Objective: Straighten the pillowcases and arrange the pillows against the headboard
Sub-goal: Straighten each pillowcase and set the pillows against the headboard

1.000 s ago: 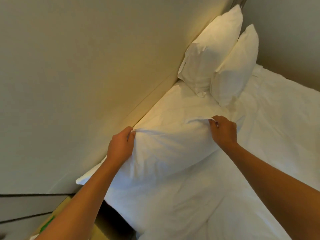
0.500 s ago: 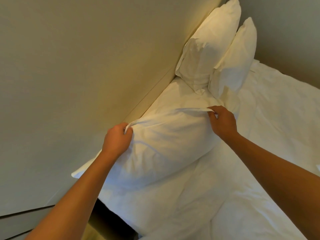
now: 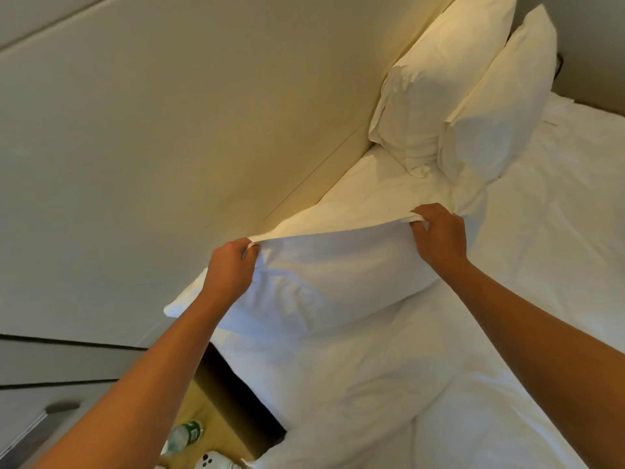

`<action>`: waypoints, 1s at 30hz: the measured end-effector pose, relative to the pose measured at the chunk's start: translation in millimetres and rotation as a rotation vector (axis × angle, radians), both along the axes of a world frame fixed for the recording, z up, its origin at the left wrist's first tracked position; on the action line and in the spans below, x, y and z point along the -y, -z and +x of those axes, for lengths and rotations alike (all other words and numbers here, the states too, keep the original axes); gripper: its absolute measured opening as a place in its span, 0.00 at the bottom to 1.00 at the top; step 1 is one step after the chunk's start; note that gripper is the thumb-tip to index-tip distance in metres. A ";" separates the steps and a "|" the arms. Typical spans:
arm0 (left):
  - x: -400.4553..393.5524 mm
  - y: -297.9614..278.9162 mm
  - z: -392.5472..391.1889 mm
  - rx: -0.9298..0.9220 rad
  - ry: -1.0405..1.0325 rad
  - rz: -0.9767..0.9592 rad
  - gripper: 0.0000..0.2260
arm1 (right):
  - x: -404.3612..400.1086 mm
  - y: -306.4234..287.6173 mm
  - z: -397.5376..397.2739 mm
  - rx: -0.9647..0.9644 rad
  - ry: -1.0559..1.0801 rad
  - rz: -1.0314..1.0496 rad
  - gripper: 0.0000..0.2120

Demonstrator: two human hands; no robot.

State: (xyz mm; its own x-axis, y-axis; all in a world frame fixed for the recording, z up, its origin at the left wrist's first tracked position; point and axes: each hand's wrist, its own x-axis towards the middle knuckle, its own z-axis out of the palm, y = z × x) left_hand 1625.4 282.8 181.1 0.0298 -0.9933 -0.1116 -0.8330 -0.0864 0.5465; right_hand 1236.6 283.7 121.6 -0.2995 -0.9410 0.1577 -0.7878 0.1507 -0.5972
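A white pillow lies across the near end of the bed beside the beige headboard. My left hand pinches the pillowcase's upper left corner. My right hand grips the upper right corner, and the top edge runs taut between them. Two more white pillows stand upright against the headboard at the far end: one behind and one in front of it.
A white duvet covers the bed to the right and below. A wooden bedside table at the lower left holds a green-labelled water bottle and a white phone.
Both hands lifted the pillow's top edge between the first two frames and have held it stretched since. The view has tilted down, bringing the bedside table into sight.
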 end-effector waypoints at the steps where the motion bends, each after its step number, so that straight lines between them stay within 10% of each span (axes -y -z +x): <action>1: -5.5 -2.7 -3.5 0.013 -0.005 -0.017 0.20 | -4.7 -1.7 -4.6 0.005 -0.004 -0.015 0.10; 30: 34.2 -29.9 -94.4 -0.147 -0.005 0.042 0.13 | 101.1 -55.0 -94.0 0.125 -0.025 0.079 0.15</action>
State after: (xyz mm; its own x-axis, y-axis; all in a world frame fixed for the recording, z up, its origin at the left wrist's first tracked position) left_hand 1531.0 248.7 211.0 0.0149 -0.9875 -0.1567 -0.7440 -0.1157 0.6580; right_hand 1142.6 182.6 176.6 -0.2885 -0.9564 0.0457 -0.7121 0.1824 -0.6780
